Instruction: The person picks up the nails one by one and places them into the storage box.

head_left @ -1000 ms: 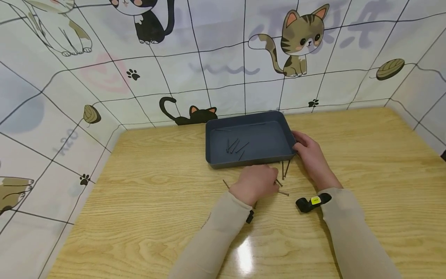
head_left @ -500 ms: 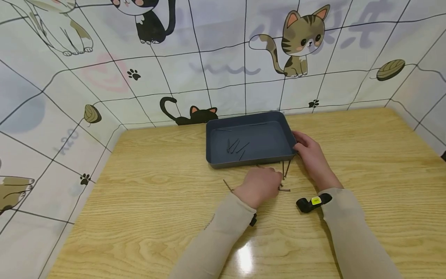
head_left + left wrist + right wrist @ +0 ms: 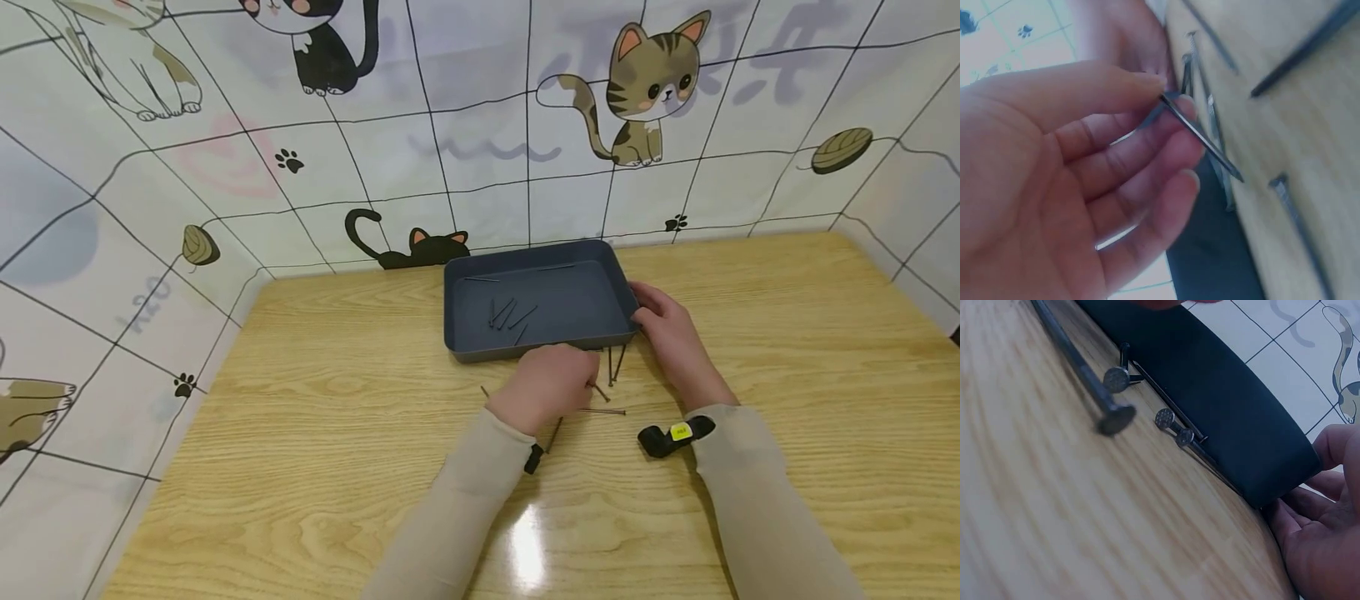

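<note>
My left hand [image 3: 577, 371] hovers just in front of a dark blue-grey tray [image 3: 540, 348], and in the left wrist view the left hand [image 3: 1163, 100] pinches a thin dark nail [image 3: 1200, 134] between thumb and fingertips. Several nails [image 3: 510, 315] lie inside the tray. More loose nails [image 3: 613, 365] lie on the wooden table near the tray's front edge; the right wrist view shows their round heads [image 3: 1116, 419] close up. My right hand [image 3: 647, 321] rests against the tray's front right corner, with the right hand's fingers [image 3: 1319, 512] relaxed beside the tray wall [image 3: 1222, 406].
One nail [image 3: 603, 411] lies flat between my hands and another [image 3: 554, 434] sits by my left wrist. A black wrist camera with a yellow label [image 3: 675, 435] is on my right sleeve. Cat-patterned panels [image 3: 480, 150] wall the table at the back and both sides.
My left hand has moved a little toward the tray's front edge and lifted off the table, uncovering a nail near the wrist. The right hand and the tray have stayed put.
</note>
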Available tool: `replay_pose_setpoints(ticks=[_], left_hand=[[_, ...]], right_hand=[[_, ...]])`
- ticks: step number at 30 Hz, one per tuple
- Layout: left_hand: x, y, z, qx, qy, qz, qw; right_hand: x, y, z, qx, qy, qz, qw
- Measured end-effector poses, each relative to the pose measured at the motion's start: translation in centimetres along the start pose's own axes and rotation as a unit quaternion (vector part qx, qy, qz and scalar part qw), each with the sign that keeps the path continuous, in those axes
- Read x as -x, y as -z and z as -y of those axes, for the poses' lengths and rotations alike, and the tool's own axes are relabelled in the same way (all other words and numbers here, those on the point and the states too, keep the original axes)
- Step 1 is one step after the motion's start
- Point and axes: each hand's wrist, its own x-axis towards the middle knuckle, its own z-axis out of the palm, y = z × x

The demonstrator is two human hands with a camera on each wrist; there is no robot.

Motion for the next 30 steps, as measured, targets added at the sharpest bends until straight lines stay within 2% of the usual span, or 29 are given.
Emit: replay_pose_setpoints(ticks=[7, 13, 24, 30], left_hand=[[0.6, 1.5, 1.6, 0.053, -0.017, -0.072, 0.9958], [0.8, 2.0, 2.6, 0.055, -0.015, -0.145, 0.9877], [1.3, 2.4, 5.2, 0.08, 0.022, -0.266, 0.9604], [1.3, 2.1, 6.1, 0.081, 0.057, -0.294, 0.9506]], right_hand=[[0.1, 0.1, 0.1, 0.008, 0.001, 0.005, 1.0], [0.1, 0.1, 0.0, 0.013, -0.003, 0.002, 1.0], [0.0, 0.0, 0.0, 0.015, -0.007, -0.001, 1.0], [0.1, 0.0, 0.1, 0.008, -0.006, -0.001, 1.0]])
